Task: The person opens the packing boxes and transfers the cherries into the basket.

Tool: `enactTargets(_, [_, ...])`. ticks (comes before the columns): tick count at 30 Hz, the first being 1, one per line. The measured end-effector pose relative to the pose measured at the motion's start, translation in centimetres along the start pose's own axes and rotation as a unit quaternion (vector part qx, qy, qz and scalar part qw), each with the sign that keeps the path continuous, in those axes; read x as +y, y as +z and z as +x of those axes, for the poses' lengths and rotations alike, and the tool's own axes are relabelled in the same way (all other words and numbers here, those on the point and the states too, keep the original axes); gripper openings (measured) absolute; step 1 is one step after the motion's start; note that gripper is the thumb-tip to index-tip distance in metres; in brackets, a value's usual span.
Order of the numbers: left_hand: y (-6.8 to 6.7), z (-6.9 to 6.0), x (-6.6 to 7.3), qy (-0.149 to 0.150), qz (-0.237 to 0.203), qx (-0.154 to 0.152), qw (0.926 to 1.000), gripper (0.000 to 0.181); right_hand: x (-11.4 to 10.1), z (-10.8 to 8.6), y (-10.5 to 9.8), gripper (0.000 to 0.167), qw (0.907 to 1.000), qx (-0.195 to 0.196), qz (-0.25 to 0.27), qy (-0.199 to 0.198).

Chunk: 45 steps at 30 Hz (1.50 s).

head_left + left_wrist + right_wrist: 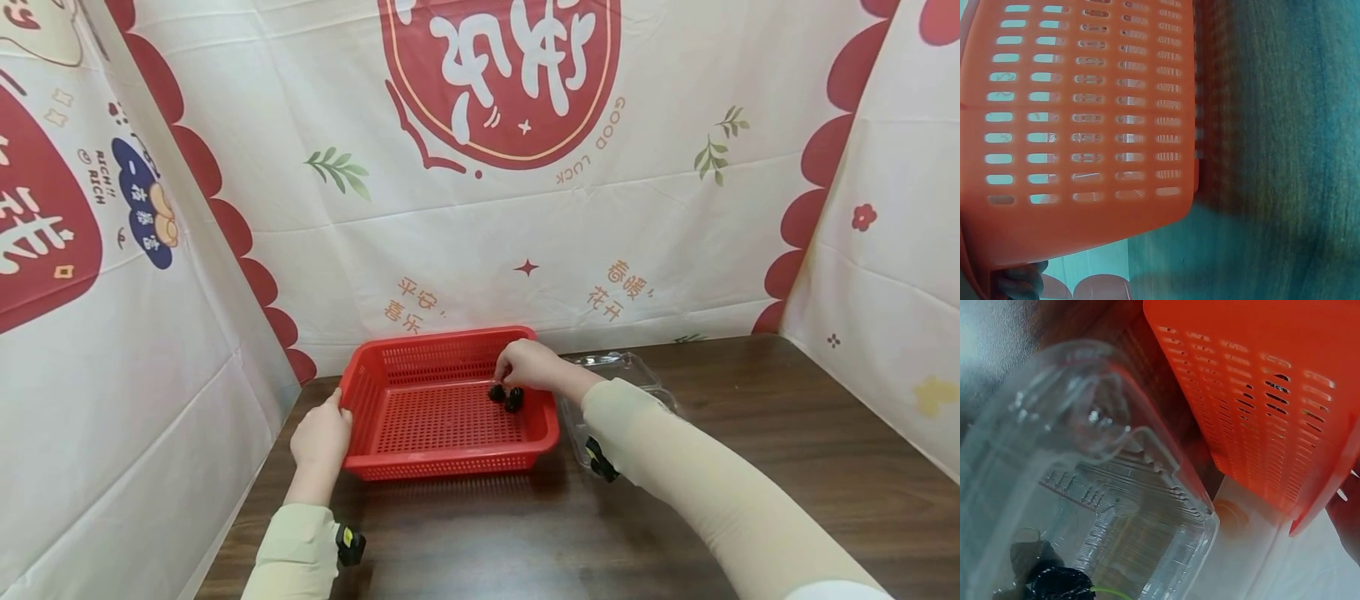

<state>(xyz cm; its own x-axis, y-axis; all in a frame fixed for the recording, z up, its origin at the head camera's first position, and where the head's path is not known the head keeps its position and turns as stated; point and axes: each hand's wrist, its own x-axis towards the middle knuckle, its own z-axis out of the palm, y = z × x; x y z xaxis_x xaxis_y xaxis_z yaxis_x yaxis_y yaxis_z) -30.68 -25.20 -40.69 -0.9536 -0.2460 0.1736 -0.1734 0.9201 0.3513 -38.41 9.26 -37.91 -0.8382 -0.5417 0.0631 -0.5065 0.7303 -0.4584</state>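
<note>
A red perforated plastic basket [450, 460] sits on the table. At its left end my left hand [321, 433] grips the rim; in the left wrist view the fingertips [1021, 282] show beneath the rim. My right hand [528, 365] reaches over the right end into the basket, fingers bent downward and pinched together. Right below its fingertips are a few small, dark, shiny round fruits [513, 400], the left one at the fingertips. Their exact kind is too small to tell. The thumb and fingertip contact is partly hidden.
A clear plastic clamshell box [573, 425] stands open against the basket's right side, partly under my right forearm. In the right wrist view a dark shiny fruit [1060, 584] with a thin green stem appears in it. A printed cloth [480, 250] hangs behind the table [480, 533].
</note>
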Motion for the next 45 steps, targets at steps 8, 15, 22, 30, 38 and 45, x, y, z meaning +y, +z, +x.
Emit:
enactTargets(8, [0.0,-0.1,0.1,0.002,0.002,0.004,1.0000,0.050,-0.6,0.5,0.3,0.015,0.9966,-0.030,-0.077,-0.009])
enactTargets(15, [0.0,-0.2,0.2,0.004,0.002,0.005,1.0000,0.050,-0.2,1.0,0.5,0.013,0.9908,-0.044,-0.126,-0.023])
enactTargets(22, [0.2,0.0,0.2,0.002,0.001,0.002,1.0000,0.050,-0.2,1.4,0.5,0.013,0.9885,-0.061,-0.134,-0.035])
enactTargets(30, [0.1,0.0,0.1,-0.001,0.003,0.003,1.0000,0.051,-0.1,1.7,0.8,0.012,0.9870,-0.062,-0.143,-0.039])
enactTargets(38, [-0.1,-0.1,0.2,0.002,0.001,0.004,1.0000,0.050,0.3,1.6,0.8,0.008,0.9858,-0.049,-0.155,-0.044])
enactTargets(45, [0.0,-0.1,0.1,-0.001,-0.001,0.003,1.0000,0.050,0.2,1.0,0.0,0.009,0.9873,-0.034,-0.149,-0.044])
